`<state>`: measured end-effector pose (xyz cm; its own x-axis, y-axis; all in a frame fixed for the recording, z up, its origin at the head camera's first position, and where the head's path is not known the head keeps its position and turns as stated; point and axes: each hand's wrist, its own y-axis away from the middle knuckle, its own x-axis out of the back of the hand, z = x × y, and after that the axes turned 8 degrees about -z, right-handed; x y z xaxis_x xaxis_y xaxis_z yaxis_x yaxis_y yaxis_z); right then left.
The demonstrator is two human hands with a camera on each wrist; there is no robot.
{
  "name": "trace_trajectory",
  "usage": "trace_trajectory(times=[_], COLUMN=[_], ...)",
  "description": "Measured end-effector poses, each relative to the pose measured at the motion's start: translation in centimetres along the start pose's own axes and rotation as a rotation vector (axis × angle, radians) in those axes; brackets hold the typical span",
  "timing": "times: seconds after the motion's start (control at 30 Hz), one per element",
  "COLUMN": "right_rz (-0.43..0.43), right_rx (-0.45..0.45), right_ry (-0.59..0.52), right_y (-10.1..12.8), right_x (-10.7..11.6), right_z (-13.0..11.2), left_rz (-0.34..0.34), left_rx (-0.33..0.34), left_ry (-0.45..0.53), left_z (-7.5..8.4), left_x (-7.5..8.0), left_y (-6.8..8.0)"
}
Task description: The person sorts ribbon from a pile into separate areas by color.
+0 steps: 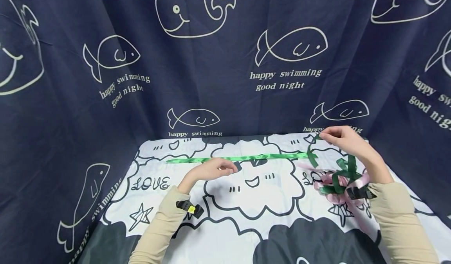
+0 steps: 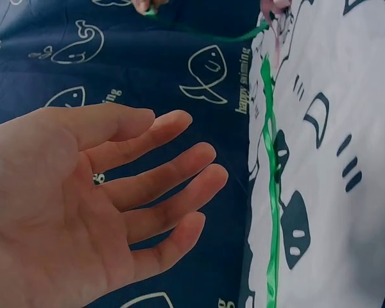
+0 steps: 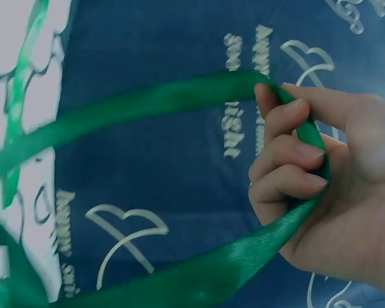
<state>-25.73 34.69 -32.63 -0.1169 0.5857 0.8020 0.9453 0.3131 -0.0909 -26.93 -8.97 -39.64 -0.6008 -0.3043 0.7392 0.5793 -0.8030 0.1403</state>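
Two hands show: our right hand [image 1: 347, 140], at the right of the head view, curls its fingers [image 3: 289, 151] round the green ribbon [image 1: 239, 158], gripping its raised right end. From that grip the ribbon drops to the printed tablecloth [image 1: 225, 232] and lies flat, long axis left to right across the frame's middle. Our left hand [image 1: 213, 169] hovers just below it, fingers [image 2: 173, 163] spread, holding nothing. Lower right sits a pink and green ribbon heap [image 1: 340, 184]
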Motion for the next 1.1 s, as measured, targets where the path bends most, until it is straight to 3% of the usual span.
trace_trajectory(times=[0.13, 0.27, 0.43, 0.63, 0.73, 0.93, 1.1], right_rz=[-0.051, -0.098, -0.169, -0.320, -0.412, -0.545, -0.591], right_rx=[0.000, 0.072, 0.196, 0.305, 0.344, 0.397, 0.338], right_ry=[-0.019, -0.060, -0.130, -0.175, -0.224, -0.287, -0.318], right_y=[0.0, -0.1, -0.6, -1.8, -2.4, -2.9, -3.3], right_x=[0.0, -0.5, -1.7, -3.6, -4.7, -6.6, -7.6], right_z=[-1.7, -3.4, -5.5, -7.3, -8.3, -9.8, -10.4], left_rz=[-0.003, 0.013, 0.122, 0.216, 0.209, 0.106, 0.089], left_rx=[-0.015, -0.063, -0.145, -0.179, -0.197, -0.258, -0.330], left_ry=[0.001, 0.041, 0.116, 0.123, 0.145, 0.178, 0.261], left_z=[0.7, 1.3, 2.0, 3.3, 3.9, 4.9, 4.8], left_x=[-0.1, -0.3, -0.4, -0.5, -0.8, -1.2, -1.5], left_y=[-0.2, -0.4, -1.2, -2.2, -2.6, -3.2, -3.5])
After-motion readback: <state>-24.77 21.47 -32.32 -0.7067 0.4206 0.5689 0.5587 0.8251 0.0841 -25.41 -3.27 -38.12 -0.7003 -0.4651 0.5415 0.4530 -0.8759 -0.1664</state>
